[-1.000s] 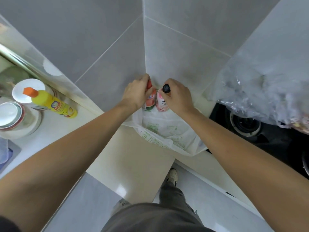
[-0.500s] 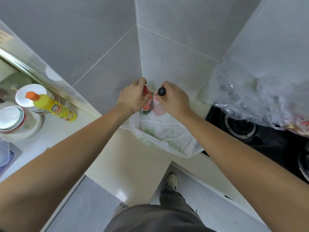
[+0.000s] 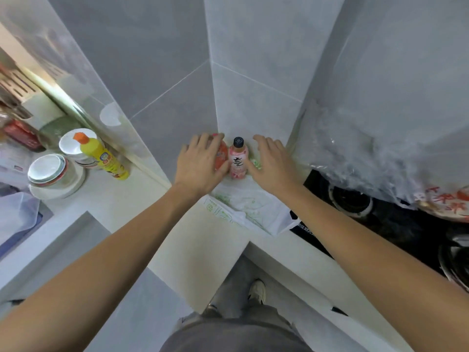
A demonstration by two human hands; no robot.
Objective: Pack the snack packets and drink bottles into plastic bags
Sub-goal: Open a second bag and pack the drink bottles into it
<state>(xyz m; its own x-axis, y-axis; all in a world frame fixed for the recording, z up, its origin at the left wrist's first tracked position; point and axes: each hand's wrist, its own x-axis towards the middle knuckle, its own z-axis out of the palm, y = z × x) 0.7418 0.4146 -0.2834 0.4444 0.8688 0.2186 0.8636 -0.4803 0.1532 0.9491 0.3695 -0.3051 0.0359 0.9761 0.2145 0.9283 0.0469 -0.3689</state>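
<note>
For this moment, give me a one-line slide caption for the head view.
Left hand and right hand, fingers spread, flank two upright drink bottles beside a white plastic bag in a countertop corner.

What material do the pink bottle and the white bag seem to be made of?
Pink bottle: probably clear plastic with a printed pink label and a black screw cap.
White bag: thin plastic film, judging by its soft wrinkles, slight sheen and green print.

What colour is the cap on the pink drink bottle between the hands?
Black, on the pink drink bottle; the head view, the only one, shows it clearly.
</note>
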